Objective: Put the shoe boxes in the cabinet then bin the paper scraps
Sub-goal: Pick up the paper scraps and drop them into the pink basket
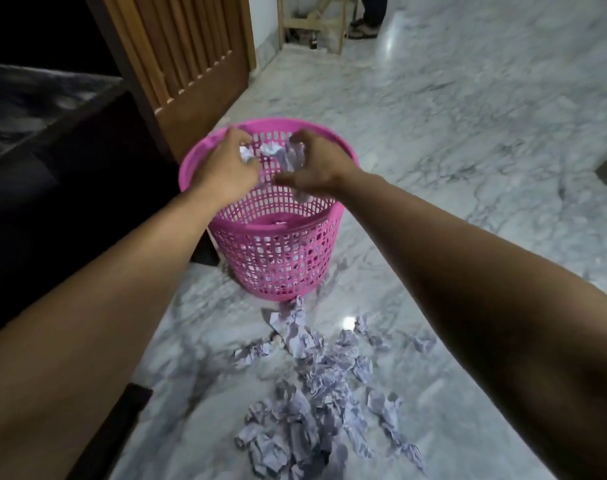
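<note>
A pink plastic mesh bin stands on the marble floor. Both my hands hover over its mouth. My left hand pinches a crumpled white paper scrap between thumb and fingers. My right hand curls loosely around more crumpled paper scraps. One scrap hangs just below that hand, inside the bin's rim. Another scrap shows between the two hands. A pile of several crumpled scraps lies on the floor in front of the bin. No shoe boxes are in view.
A dark piece of furniture runs along the left, close to the bin. Behind the bin is a slatted wooden door. At the far back are a wooden stand and a person's sandalled feet.
</note>
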Motion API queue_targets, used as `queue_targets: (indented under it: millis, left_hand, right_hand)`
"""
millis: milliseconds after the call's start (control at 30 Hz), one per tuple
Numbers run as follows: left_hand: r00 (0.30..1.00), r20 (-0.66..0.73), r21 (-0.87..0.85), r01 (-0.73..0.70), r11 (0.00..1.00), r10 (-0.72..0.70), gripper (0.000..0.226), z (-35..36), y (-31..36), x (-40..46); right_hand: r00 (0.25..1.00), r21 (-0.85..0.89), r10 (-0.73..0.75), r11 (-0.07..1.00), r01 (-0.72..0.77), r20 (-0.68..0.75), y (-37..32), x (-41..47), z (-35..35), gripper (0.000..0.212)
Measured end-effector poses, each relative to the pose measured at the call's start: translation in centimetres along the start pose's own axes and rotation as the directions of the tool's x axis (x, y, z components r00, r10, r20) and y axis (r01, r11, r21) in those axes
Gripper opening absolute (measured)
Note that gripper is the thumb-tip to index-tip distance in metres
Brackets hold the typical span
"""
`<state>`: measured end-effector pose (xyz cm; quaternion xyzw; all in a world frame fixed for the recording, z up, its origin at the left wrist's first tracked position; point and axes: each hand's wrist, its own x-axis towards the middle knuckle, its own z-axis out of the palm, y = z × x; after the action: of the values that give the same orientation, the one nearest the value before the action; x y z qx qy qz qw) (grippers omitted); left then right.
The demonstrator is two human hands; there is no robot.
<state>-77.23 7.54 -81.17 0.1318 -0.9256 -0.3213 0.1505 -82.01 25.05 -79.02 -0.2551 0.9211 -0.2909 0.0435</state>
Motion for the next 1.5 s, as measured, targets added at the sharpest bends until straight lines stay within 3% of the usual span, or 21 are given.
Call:
queue_targets:
  millis: [67, 100, 167, 200, 233, 300, 333, 400, 467, 533, 600, 667, 867, 967, 1033, 1133, 1233, 1400, 1500]
  left_hand:
    - [0.959, 0.267, 0.095, 0.072, 0.993, -0.095, 0.068, 1.1, -1.3, 0.1]
    - [0.956, 0.276, 0.127, 0.07, 0.989, -0.103, 0.077, 1.4, -1.5, 0.0]
    - [0.999, 0.044, 0.191, -0.025, 0.981, 0.016, 0.075, 1.6, -1.1, -1.0]
    - [0.98, -0.126, 0.216, -0.123, 0.969, 0.153, 0.067, 1.6, -0.6, -2.1]
    - [0.915, -0.261, 0.226, -0.251, 0.941, 0.307, 0.057, 1.4, 0.1, -3.9]
    - [0.762, -0.321, 0.175, -0.536, 0.826, 0.562, 0.035, 2.0, 0.3, -8.1]
    - [0.72, -0.253, 0.122, -0.639, 0.759, 0.646, 0.027, 2.9, -0.4, -10.7]
    - [0.722, -0.009, -0.003, -0.692, 0.722, 0.692, 0.02, 5.6, -3.5, -16.2]
    - [0.78, 0.282, 0.001, -0.583, 0.813, 0.559, 0.033, 8.8, -8.0, -21.1]
    - [0.848, 0.511, 0.209, -0.282, 0.936, 0.141, 0.073, 11.6, -13.1, -24.1]
    - [0.786, 0.564, 0.39, 0.018, 0.921, -0.254, 0.114, 13.5, -17.1, -25.1]
    - [0.764, 0.552, 0.424, 0.088, 0.901, -0.334, 0.127, 14.9, -18.6, -24.9]
    - [0.805, 0.582, 0.209, -0.005, 0.978, -0.121, 0.105, 18.4, -15.0, -22.8]
    - [0.84, 0.534, 0.222, -0.024, 0.975, -0.101, 0.104, 20.0, -13.5, -21.8]
    - [0.837, 0.541, 0.252, -0.068, 0.965, -0.082, 0.102, 20.7, -13.2, -21.5]
    - [0.82, 0.572, 0.289, -0.234, 0.928, 0.029, 0.093, 21.3, -13.3, -21.5]
    - [0.818, 0.566, 0.274, -0.304, 0.912, 0.103, 0.076, 21.6, -13.8, -21.7]
    - [0.826, 0.545, 0.183, -0.281, 0.942, 0.141, 0.019, 21.5, -13.9, -22.0]
    - [0.795, 0.595, 0.129, -0.234, 0.964, 0.114, 0.016, 20.7, -13.2, -22.0]
  right_hand:
    - [0.998, -0.017, -0.011, 1.0, 0.012, 0.06, 0.4, 0.2, 0.0, 0.093]
    - [0.999, 0.017, -0.051, 0.999, 0.051, -0.02, 0.7, 0.0, -0.1, 0.087]
    - [0.948, 0.176, -0.113, 0.97, 0.17, -0.296, 2.3, -1.3, 0.0, 0.058]
    - [0.9, 0.268, -0.095, 0.937, 0.226, -0.426, 3.5, -2.4, 0.1, 0.043]
    - [0.856, 0.345, -0.041, 0.904, 0.251, -0.516, 4.9, -3.9, 0.4, 0.032]
    - [0.803, 0.431, 0.125, 0.886, 0.174, -0.582, 8.7, -7.6, 1.7, 0.017]
    - [0.791, 0.447, 0.215, 0.891, 0.081, -0.573, 11.2, -9.8, 2.8, 0.015]
    - [0.782, 0.444, 0.405, 0.877, -0.185, -0.473, 17.2, -14.4, 5.7, 0.019]
    - [0.749, 0.376, 0.611, 0.777, -0.505, -0.256, 22.7, -19.3, 8.8, 0.038]
    - [0.671, 0.269, 0.739, 0.659, -0.702, -0.061, 26.3, -23.0, 11.5, 0.079]
    - [0.641, 0.178, 0.767, 0.629, -0.757, 0.016, 27.2, -24.9, 13.7, 0.101]
    - [0.699, 0.088, 0.715, 0.697, -0.712, -0.007, 26.5, -24.8, 15.3, 0.099]
    - [0.901, 0.077, 0.415, 0.901, -0.426, 0.125, 21.8, -20.7, 19.5, 0.121]
    - [0.947, -0.066, 0.244, 0.97, -0.236, 0.208, 19.5, -19.5, 21.3, 0.123]
    - [0.949, -0.218, 0.169, 0.97, -0.112, 0.266, 18.7, -19.5, 22.5, 0.108]
    - [0.959, -0.267, 0.137, 0.961, -0.068, 0.249, 18.6, -20.1, 23.8, 0.072]
    - [0.972, -0.224, 0.085, 0.974, -0.035, 0.217, 19.2, -21.2, 24.4, 0.048]
    - [0.976, -0.087, 0.087, 0.994, -0.071, 0.202, 19.5, -22.3, 24.1, 0.023]
    - [0.972, 0.002, 0.142, 0.989, -0.145, 0.19, 19.3, -22.5, 23.4, 0.019]
